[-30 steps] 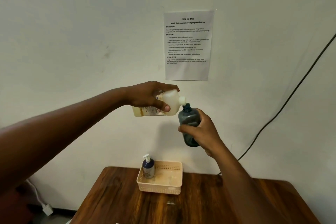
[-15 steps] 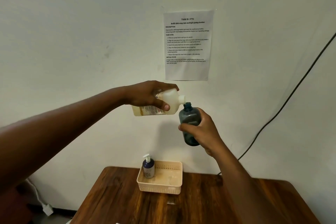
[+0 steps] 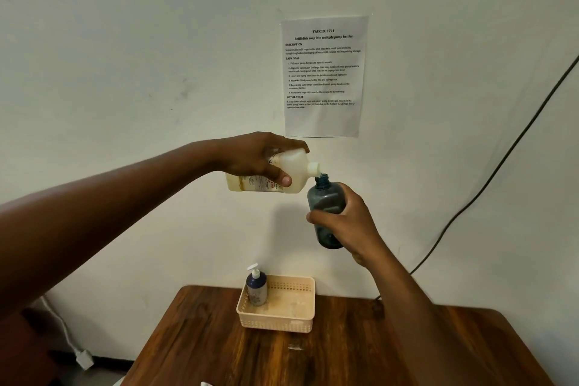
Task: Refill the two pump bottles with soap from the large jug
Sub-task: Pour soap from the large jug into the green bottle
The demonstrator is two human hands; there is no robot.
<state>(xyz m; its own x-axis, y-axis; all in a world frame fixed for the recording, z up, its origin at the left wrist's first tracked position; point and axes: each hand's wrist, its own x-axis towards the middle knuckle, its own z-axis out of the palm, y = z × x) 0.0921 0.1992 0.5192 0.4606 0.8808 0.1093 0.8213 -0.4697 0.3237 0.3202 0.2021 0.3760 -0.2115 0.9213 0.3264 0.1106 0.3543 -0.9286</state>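
Observation:
My left hand (image 3: 257,157) grips the pale soap jug (image 3: 294,171), which lies on its side high above the table with its white spout right at the open mouth of a dark grey pump bottle (image 3: 326,202). That bottle has no pump head and stands nearly upright in the grip of my right hand (image 3: 347,222). A second pump bottle (image 3: 257,287), dark blue with a white pump, stands in the left rear corner of a beige basket (image 3: 282,321).
The basket sits at the far edge of a brown wooden table (image 3: 329,360) against a white wall. A printed sheet (image 3: 324,77) hangs on the wall. A black cable (image 3: 488,178) runs down the wall at the right. A white plug (image 3: 84,358) lies on the floor at the left.
The jug and the grey bottle have stayed almost in place; the jug's spout has come slightly closer to the bottle's mouth.

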